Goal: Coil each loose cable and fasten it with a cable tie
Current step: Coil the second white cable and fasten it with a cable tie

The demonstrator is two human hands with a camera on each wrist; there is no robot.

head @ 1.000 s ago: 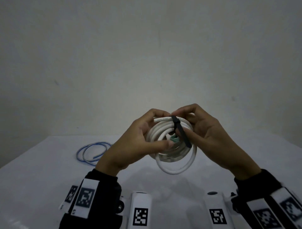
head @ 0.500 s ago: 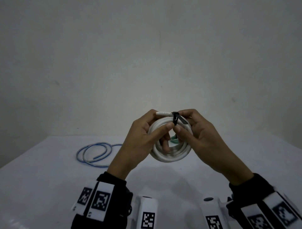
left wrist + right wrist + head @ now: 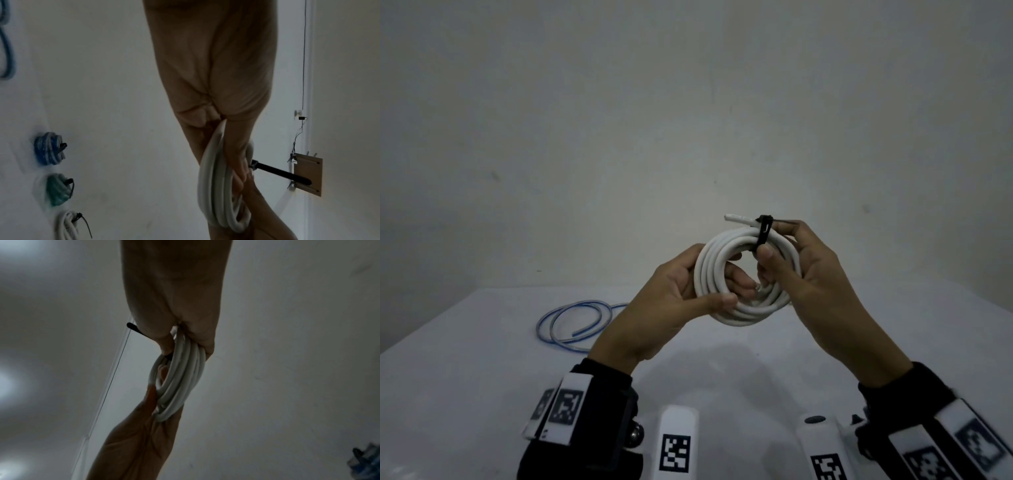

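Note:
I hold a coiled white cable (image 3: 748, 274) in the air above the table, its flat side facing me. A black cable tie (image 3: 763, 233) wraps the top of the coil, beside the cable's free end (image 3: 736, 218). My left hand (image 3: 732, 291) grips the coil's lower left, thumb in front and fingers through the middle. My right hand (image 3: 774, 246) pinches the coil at the tie. In the left wrist view the tie's tail (image 3: 281, 174) sticks out behind the coil (image 3: 216, 186). The right wrist view shows the coil (image 3: 180, 378) and the tail (image 3: 135, 328).
A loose blue cable (image 3: 571, 322) lies in open loops on the white table (image 3: 465, 377) at the left. Three tied bundles lie on the table: blue (image 3: 49, 148), green (image 3: 58, 190) and white (image 3: 68, 227). A plain wall stands behind.
The coil has been lifted higher and turned to face me. The tie's tail, which hung across the front, now points behind, and the loop sits snug. My left hand shifted to the lower left.

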